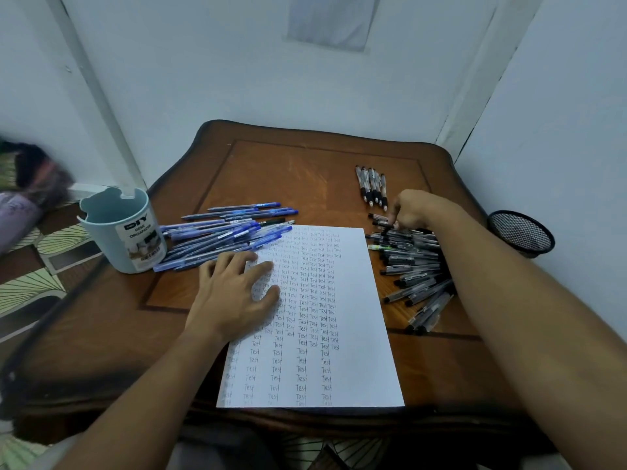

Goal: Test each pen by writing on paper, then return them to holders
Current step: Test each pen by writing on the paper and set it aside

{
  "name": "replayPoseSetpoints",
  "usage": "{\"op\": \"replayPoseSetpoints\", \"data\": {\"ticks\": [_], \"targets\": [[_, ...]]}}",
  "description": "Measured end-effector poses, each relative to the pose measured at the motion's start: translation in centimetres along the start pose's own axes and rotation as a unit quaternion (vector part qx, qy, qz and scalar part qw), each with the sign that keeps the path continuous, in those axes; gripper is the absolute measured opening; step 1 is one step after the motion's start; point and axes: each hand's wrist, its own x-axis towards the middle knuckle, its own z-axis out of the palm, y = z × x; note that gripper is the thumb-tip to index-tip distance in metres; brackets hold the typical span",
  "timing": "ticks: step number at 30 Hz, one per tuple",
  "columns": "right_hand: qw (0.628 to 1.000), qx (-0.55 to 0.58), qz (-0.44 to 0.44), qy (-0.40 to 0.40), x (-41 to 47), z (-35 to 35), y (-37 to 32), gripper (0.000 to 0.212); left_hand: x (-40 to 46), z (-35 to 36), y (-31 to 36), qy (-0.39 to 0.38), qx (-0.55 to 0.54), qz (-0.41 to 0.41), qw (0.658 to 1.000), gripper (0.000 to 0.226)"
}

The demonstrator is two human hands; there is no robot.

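Pens in the black pile lie right of the paper; they look light, stiff and smooth, so pinching mid-barrel should work best. Right hand curls its fingertips onto one black pen; left hand presses the sheet, fingers spread.

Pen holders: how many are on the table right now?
2. The light blue desk organizer cup stands at the left edge beside the blue pens; the black mesh cup sits at the right edge, past the black pens.
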Motion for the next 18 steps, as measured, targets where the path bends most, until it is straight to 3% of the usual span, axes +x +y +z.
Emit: {"op": "replayPoseSetpoints", "data": {"ticks": [8, 13, 18], "targets": [[0.999, -0.026, -0.030, 0.013, -0.1, 0.0, 0.4, 0.020, 0.0, -0.1, 0.1, -0.002, 0.003, -0.002, 1.000, 0.073], [0.992, -0.010, -0.085, 0.090, -1.0, -1.0, -0.3, 0.031, 0.0, 0.0, 0.0, -0.002, -0.001, -0.004, 1.000, 0.073], [0.971, 0.079, -0.152, 0.164, -2.5, -0.8, -1.5, 0.035, 0.0, 0.0, 0.0, -0.003, 0.003, -0.003, 1.000, 0.073]]}}
